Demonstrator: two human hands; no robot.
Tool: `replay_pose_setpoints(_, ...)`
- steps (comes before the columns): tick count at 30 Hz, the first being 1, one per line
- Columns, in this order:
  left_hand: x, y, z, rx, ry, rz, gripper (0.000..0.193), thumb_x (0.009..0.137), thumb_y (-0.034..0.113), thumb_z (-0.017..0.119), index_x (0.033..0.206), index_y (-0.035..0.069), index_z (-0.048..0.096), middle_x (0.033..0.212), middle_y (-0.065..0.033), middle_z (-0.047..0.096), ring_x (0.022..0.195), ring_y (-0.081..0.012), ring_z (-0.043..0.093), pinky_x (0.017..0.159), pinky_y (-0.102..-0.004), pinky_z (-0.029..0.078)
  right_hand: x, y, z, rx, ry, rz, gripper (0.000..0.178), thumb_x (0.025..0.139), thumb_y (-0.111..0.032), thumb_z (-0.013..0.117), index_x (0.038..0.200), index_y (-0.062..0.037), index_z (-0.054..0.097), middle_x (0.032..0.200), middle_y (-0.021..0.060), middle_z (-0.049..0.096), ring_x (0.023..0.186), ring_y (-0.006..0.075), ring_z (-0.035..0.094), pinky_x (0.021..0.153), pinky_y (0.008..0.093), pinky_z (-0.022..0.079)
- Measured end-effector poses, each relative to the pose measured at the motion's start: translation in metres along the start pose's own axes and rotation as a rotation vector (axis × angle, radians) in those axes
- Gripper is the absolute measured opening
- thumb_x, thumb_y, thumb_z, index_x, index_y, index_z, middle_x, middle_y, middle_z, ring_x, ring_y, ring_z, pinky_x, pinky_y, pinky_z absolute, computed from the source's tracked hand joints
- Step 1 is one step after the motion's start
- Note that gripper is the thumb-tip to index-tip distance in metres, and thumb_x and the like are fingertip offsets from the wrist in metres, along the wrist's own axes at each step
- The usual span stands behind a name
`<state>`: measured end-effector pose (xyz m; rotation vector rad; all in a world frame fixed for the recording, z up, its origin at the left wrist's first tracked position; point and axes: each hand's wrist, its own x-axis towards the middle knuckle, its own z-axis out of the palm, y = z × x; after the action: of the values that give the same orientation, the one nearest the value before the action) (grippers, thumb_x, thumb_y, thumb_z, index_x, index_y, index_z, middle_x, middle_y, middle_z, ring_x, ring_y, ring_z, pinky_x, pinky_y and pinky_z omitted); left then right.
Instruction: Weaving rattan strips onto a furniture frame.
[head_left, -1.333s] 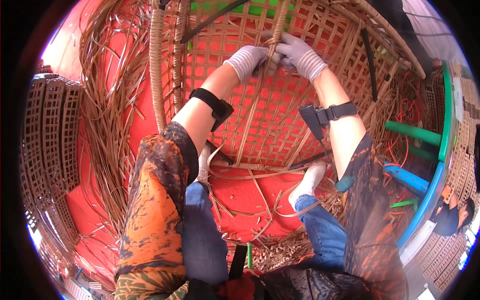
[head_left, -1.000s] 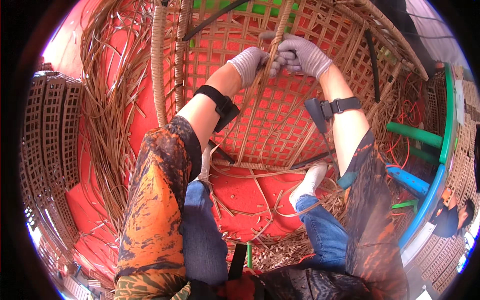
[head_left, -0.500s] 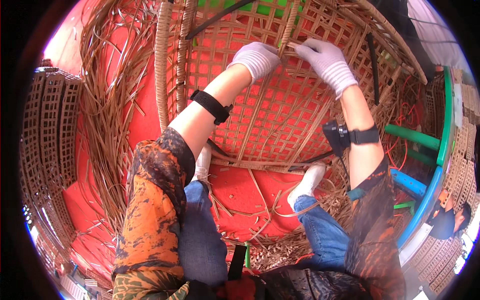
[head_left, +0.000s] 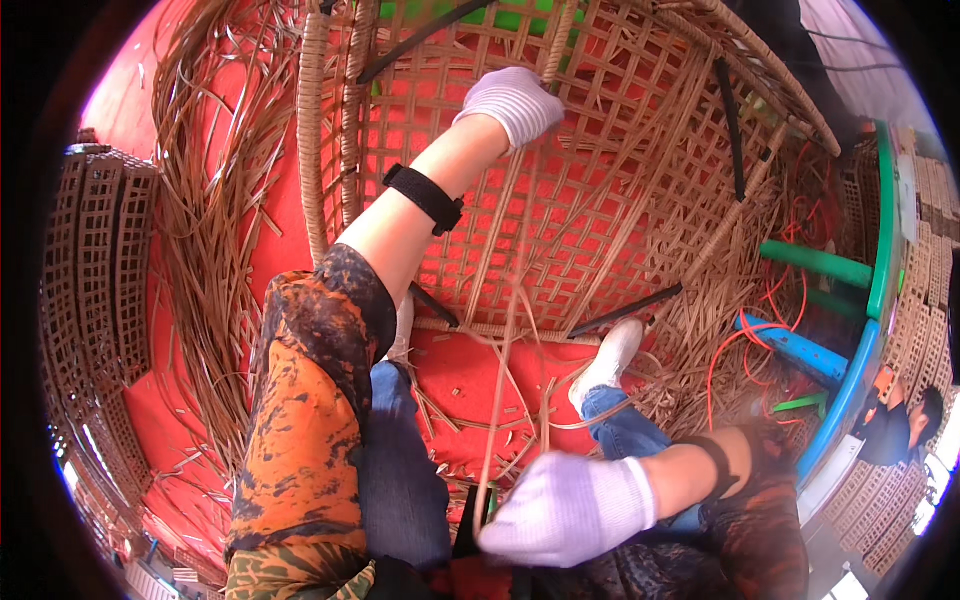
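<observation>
In front of me lies a large woven rattan piece (head_left: 450, 260) with open lattice and thick wrapped edges, maybe furniture. My left hand (head_left: 512, 105), in a white knit glove, is closed at the lower end of a wrapped rib (head_left: 560, 45); its fingertips are hidden. My right hand (head_left: 570, 510), gloved alike, is closed low in front of my body. A long thin brown strip (head_left: 500, 400) runs from this hand up toward the lattice near my left hand. The strip is slightly blurred, and its upper end is hard to make out.
A thick bundle of loose strips (head_left: 205, 230) lies at the left on red flooring. Stacked woven panels (head_left: 95, 260) stand farther left. At the right are a green and blue metal frame (head_left: 825, 262), orange cord (head_left: 715, 370) and strip scraps. Another person (head_left: 890, 425) is at far right.
My right hand has left the wrapped rib and swung down to my body, drawing the strip out with it. My left hand stays by the rib. The woven piece has shifted slightly left.
</observation>
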<state>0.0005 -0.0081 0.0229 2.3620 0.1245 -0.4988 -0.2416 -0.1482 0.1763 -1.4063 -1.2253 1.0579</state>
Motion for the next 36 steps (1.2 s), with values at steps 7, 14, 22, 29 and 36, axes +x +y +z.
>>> replay_pose_setpoints(7,0.000,-0.044,0.024,-0.251,0.471,0.282,0.029,0.088,0.017,0.053,0.112,0.001,0.061,0.092,-0.0178,0.067,0.087,-0.0311,0.065,0.077,-0.0410,0.053,0.009,0.040,0.021,-0.328,-0.287,0.154,0.016,0.077,-0.021,0.058,0.083,-0.0064,0.057,0.063,0.0126,0.059,0.056,0.0319,0.062,0.046,0.0395,0.048)
replay_pose_setpoints(14,-0.002,-0.046,0.004,-1.000,-0.041,-0.271,0.028,0.089,0.024,0.061,0.102,-0.001,0.063,0.082,-0.0081,0.065,0.066,-0.0172,0.065,0.057,-0.0306,0.055,0.004,0.175,-0.150,-0.555,0.890,0.382,0.021,0.090,-0.017,0.050,0.104,-0.0046,0.060,0.081,0.0103,0.063,0.060,0.0213,0.059,0.060,0.0320,0.051)
replay_pose_setpoints(22,0.004,-0.048,0.020,-1.164,-0.166,-0.333,0.019,0.090,0.023,0.059,0.088,0.005,0.063,0.080,-0.0053,0.065,0.062,-0.0156,0.062,0.057,-0.0303,0.055,0.035,0.194,-0.233,0.078,0.628,0.594,0.024,0.089,-0.019,0.051,0.110,-0.0122,0.058,0.063,-0.0037,0.047,0.049,0.0071,0.045,0.046,0.0206,0.036)
replay_pose_setpoints(29,-0.009,-0.048,0.013,-0.186,0.003,0.117,0.030,0.083,0.029,0.052,0.093,0.005,0.067,0.087,-0.0150,0.068,0.081,-0.0299,0.065,0.073,-0.0372,0.050,-0.022,0.096,-0.130,-0.435,0.462,0.528,0.024,0.088,-0.027,0.058,0.075,-0.0076,0.060,0.067,0.0117,0.057,0.060,0.0244,0.059,0.052,0.0357,0.046)
replay_pose_setpoints(36,-0.018,-0.015,0.014,0.047,0.215,0.071,0.033,0.084,0.027,0.057,0.107,0.005,0.064,0.102,-0.0161,0.066,0.098,-0.0318,0.062,0.087,-0.0382,0.048,-0.035,0.018,0.019,-0.008,-0.477,0.358,0.017,0.081,-0.022,0.055,0.086,-0.0061,0.056,0.062,0.0151,0.059,0.063,0.0353,0.063,0.051,0.0424,0.050)
